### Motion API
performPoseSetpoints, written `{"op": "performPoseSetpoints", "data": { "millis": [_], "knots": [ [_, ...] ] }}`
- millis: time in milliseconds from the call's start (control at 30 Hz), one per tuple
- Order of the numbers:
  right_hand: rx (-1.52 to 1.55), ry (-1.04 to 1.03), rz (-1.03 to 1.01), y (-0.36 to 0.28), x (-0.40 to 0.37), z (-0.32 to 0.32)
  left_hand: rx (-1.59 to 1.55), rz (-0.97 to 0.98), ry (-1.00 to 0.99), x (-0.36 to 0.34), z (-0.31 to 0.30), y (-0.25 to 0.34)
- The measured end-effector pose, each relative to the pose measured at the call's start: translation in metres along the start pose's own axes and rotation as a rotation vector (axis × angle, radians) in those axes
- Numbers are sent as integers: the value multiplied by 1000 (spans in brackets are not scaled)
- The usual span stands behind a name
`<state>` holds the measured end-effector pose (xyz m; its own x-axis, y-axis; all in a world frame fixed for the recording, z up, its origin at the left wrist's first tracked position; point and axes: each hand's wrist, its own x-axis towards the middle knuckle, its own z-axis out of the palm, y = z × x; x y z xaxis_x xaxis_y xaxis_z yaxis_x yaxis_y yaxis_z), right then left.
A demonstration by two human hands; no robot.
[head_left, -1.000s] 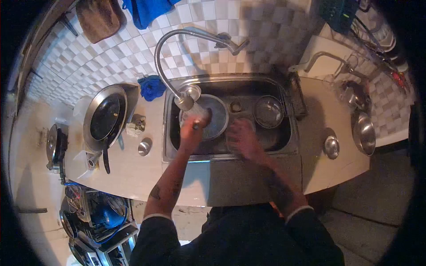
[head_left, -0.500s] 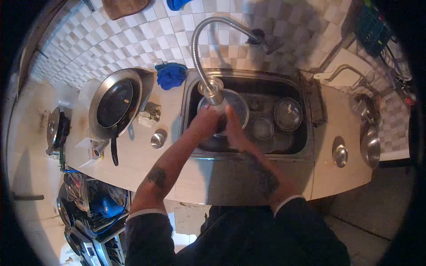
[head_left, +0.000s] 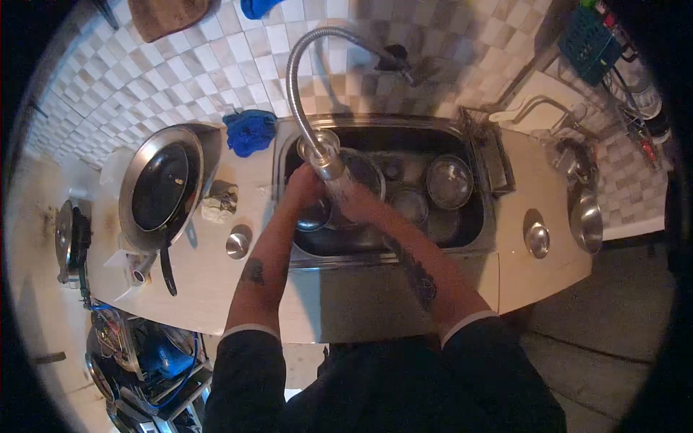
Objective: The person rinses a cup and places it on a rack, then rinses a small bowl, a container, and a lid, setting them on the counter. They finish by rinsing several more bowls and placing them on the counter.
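Both my hands are over the sink [head_left: 364, 257], under the flexible steel tap [head_left: 328, 166]. My left hand [head_left: 306, 185] is closed on a tilted, shiny metal bowl [head_left: 315, 216], whose lower edge shows below the wrist. Just right of it, in the running water, is my right hand [head_left: 358, 203]; its fingers are partly covered by the tap head and blurred. Behind the hands a large round pan [head_left: 370, 173] lies in the sink. A small bowl [head_left: 410, 207] and a wider bowl [head_left: 449, 182] sit to its right.
On the left counter are a big metal pan [head_left: 135, 180] with a black frying pan [head_left: 160, 189] in it, a steel cup [head_left: 237, 245] and a blue cloth [head_left: 249, 133]. A steel bowl [head_left: 537, 240] and a larger bowl [head_left: 588, 222] stand on the right.
My hands have moved apart: the left went left with the metal bowl, which shows more now. The view has shifted, so the sink appears further left.
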<state>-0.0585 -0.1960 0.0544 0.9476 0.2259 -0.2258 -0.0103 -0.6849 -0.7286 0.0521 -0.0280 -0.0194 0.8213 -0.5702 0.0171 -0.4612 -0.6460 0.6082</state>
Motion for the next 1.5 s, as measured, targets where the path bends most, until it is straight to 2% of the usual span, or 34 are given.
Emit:
{"op": "performPoseSetpoints", "data": {
  "millis": [67,167,267,367,433,467,500,567,667,767,867,933,1033,1133,1200,1267,1367,1400,1500],
  "knots": [
    [31,-150,40,2,-8,2,27,-146,-117,-22,-33,40],
    [28,231,-307,9,-24,46,-63,-24,-7,-31,-19,17],
    [-337,414,-400,4,-25,67,-192,-52,205,-29,-7,14],
    [-442,244,-426,15,-24,55,-245,-210,-43,-24,-28,29],
    [-64,104,-132,19,-25,23,-343,-179,-72,-13,-38,14],
    [121,34,18,18,-29,11,-260,-102,1,-10,-37,10],
    [406,100,38,19,-34,9,-170,-31,80,-9,-38,10],
    [971,243,63,17,-38,1,291,235,420,-4,-41,13],
    [999,130,55,-11,-48,-16,839,251,386,10,-12,0],
    [677,304,57,-45,-77,-36,461,501,281,8,-19,21],
    [120,370,41,-11,-98,-35,-256,233,113,-5,18,27],
    [234,424,129,9,-119,-35,-494,136,118,-20,15,43],
    [231,466,269,34,-150,-33,-393,100,250,-71,-12,77],
    [216,505,304,60,-170,-16,-2060,-86,192,-84,8,76],
    [269,505,288,64,-187,-15,-1947,-34,231,-86,13,68],
    [372,468,260,41,-198,-23,-1881,55,270,-84,2,91],
    [417,353,292,38,-206,-27,-1757,-6,160,-73,17,70],
    [411,393,257,47,-206,-21,-1452,40,203,-71,13,71],
    [327,502,172,70,-213,-2,-299,6,117,-75,-4,109]
  ]
}}
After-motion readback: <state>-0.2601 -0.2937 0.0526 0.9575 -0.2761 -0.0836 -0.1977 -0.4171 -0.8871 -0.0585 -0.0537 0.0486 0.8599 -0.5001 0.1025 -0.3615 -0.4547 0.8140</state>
